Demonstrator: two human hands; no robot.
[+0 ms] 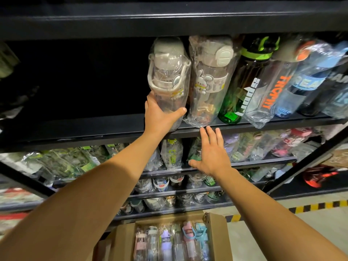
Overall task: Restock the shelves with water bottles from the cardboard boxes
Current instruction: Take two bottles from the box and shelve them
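While the left hand (160, 115) grips the clear wrapped bottle (168, 80) at the shelf edge (244, 127), upper centre of frame, the right hand (211, 153) hovers open, holding nothing; slippery wrap could let it topple onto the bunny bottle (209, 81).

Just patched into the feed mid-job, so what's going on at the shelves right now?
A person is restocking. The left hand grips a clear plastic-wrapped bottle with a beige lid and strap, setting it on the black upper shelf at the left end of a row of wrapped bottles. The right hand hovers open just below the shelf edge, holding nothing. An open cardboard box of pastel bottles sits below.
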